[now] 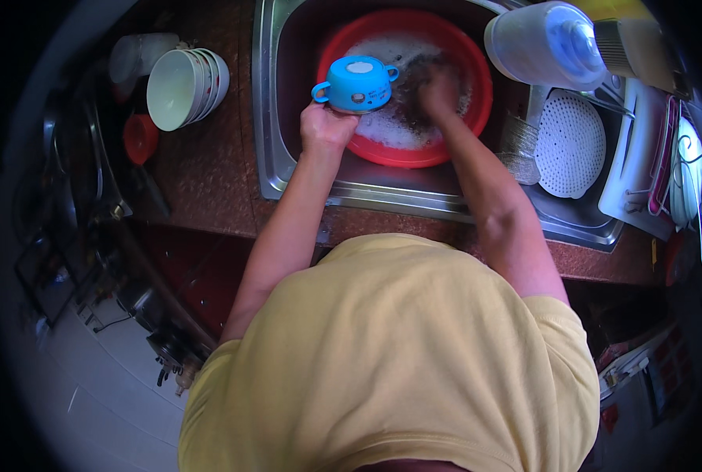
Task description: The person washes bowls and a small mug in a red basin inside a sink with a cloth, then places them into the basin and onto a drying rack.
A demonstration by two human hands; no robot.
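My left hand holds a small blue two-handled bowl upside down, its base with a white patch facing up. The bowl is held over the left part of a red plastic basin that stands inside a metal sink. Soapy water with white foam fills the basin. My right hand reaches into the water on the basin's right side. It is blurred, its fingers are partly hidden by the water, and whether it grips something does not show.
Stacked white bowls lie tipped on the brown countertop at left, near a red plastic item. Right of the basin are a white perforated tray, a translucent plastic container and a dish rack.
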